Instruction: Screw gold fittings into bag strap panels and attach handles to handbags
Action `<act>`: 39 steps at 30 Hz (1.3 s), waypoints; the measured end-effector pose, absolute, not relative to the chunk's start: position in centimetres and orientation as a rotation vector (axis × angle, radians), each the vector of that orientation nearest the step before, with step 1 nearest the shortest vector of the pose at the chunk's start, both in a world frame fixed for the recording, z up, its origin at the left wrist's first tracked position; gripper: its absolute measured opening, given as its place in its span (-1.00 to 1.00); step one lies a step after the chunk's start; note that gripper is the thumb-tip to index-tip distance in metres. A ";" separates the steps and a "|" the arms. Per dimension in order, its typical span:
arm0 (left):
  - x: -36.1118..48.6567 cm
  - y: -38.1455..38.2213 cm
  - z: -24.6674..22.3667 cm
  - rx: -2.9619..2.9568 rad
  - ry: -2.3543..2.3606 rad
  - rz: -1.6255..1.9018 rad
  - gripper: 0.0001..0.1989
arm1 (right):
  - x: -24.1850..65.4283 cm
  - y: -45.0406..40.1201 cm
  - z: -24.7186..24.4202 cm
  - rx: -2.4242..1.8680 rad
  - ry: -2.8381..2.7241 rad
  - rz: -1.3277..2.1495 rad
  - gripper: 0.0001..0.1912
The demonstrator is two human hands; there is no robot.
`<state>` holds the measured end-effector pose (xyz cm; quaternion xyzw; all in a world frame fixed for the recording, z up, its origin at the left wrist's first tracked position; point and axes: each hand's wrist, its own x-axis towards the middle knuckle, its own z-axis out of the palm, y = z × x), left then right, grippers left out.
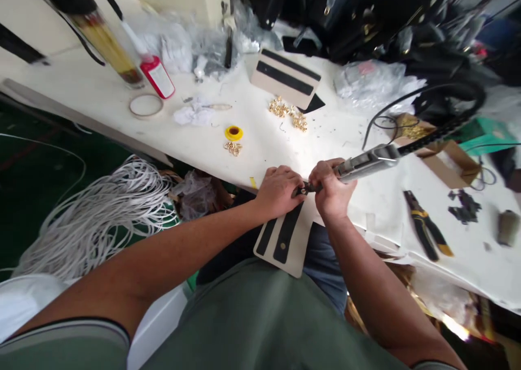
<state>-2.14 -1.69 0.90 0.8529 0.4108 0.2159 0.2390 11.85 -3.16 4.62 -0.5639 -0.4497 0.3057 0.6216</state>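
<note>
At the table's front edge, my right hand (331,188) is closed round a silver power screwdriver (366,164) with a black coiled hose, its tip pointing left. My left hand (280,191) is closed beside the tip, its fingers on the black strap end of a beige panel (297,240). This panel hangs over the edge above my lap and bears two black strips, one with a round metal stud. Small gold fittings (279,107) lie in a pile beyond my hands, near a second beige panel (285,77) with black strips.
Yellow-handled pliers (427,226) and an open cardboard box (450,164) are on the right. A yellow spool (233,133), a tape roll (145,105) and a red bottle (158,77) stand left on the white table (199,142). Black bags fill the back.
</note>
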 end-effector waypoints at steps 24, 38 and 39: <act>-2.2 -2.4 1.4 2.532 1.272 0.513 -0.79 | 27.2 -6.9 3.0 -2.403 -1.786 0.045 -0.45; -3.3 -5.9 4.5 1.940 1.260 0.664 -0.57 | 9.7 -15.9 1.3 -1.322 -1.019 0.935 -0.71; -3.6 -6.5 4.9 1.796 1.208 0.698 -0.53 | 9.3 -15.8 2.0 -1.325 -1.136 0.853 -0.72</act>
